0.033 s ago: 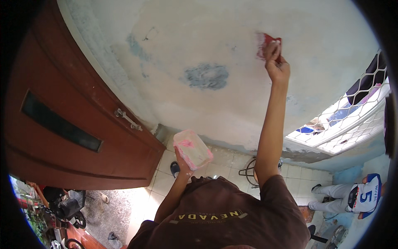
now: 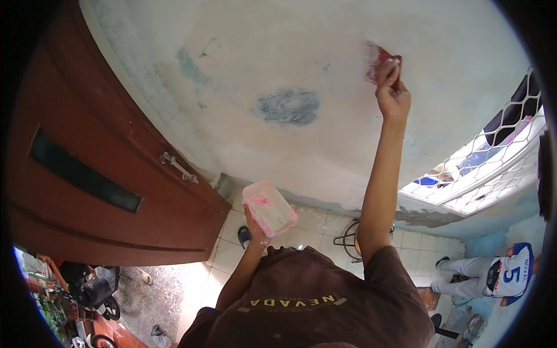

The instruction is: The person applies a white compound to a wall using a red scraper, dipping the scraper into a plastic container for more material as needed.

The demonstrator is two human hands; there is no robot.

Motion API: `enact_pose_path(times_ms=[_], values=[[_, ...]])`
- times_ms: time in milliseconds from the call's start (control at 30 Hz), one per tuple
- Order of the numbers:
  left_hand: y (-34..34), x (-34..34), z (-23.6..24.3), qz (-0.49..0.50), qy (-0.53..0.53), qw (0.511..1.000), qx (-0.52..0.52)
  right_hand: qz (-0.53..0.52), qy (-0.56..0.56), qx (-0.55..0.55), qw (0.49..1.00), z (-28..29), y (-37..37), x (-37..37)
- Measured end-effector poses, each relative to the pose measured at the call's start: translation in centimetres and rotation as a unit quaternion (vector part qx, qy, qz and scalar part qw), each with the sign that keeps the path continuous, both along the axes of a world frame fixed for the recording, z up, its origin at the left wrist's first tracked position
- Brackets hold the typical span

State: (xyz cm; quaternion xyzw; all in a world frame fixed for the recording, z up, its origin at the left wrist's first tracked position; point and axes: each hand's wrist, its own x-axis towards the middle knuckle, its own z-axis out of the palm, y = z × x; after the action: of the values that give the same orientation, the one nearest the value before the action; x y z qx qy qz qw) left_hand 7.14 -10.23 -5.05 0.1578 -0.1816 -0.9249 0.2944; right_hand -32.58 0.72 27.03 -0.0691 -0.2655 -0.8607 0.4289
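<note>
My right hand (image 2: pixel 394 95), arm stretched far up, pinches a red putty scraper (image 2: pixel 384 55) against the pale wall (image 2: pixel 249 52). Whitish putty smears the scraper's left side, which is slightly blurred. Lower down, my left hand (image 2: pixel 256 223) grips the left side of a translucent rectangular tub (image 2: pixel 288 203). Pink-white paste coats the tub's rim and walls, with a pink lump inside. A rough blue-grey patch (image 2: pixel 289 107) marks the wall to the left of the scraper. Smaller bluish spots show farther left.
A brown door (image 2: pixel 87 168) with a metal handle (image 2: pixel 178 167) stands at left. On the right is a window with a white metal grille (image 2: pixel 481 168). A person in a white shirt (image 2: pixel 513 275) stands at lower right. A round-framed stool (image 2: pixel 348 239) is by the wall's foot.
My right hand and the scraper have shifted slightly to the right along the wall. My left hand and the tub have barely moved.
</note>
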Motion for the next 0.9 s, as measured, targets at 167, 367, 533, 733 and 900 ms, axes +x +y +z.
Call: enact_pose_path(times_ms=[167,367,533,733,900], values=[[0.0,-0.8,0.0,-0.013,0.017,1.000,0.004,-0.104,0.135,-0.033,0.985,-0.9,2.7,5.8],[0.0,-1.5,-0.6,-0.038,0.016,0.999,0.014,0.043,0.065,0.244,0.967,-6.2,-8.2,7.0],[0.4,-1.7,-0.3,-0.019,0.026,0.999,-0.009,0.072,-0.023,0.031,0.997,-3.2,-5.1,-2.6],[0.1,-1.0,0.0,-0.029,0.001,1.000,-0.013,-0.208,0.230,0.183,0.933,-0.1,4.0,8.9],[0.3,-2.3,-0.5,-0.056,-0.027,0.998,0.000,-0.302,0.392,0.524,0.693,-10.5,3.7,15.7]])
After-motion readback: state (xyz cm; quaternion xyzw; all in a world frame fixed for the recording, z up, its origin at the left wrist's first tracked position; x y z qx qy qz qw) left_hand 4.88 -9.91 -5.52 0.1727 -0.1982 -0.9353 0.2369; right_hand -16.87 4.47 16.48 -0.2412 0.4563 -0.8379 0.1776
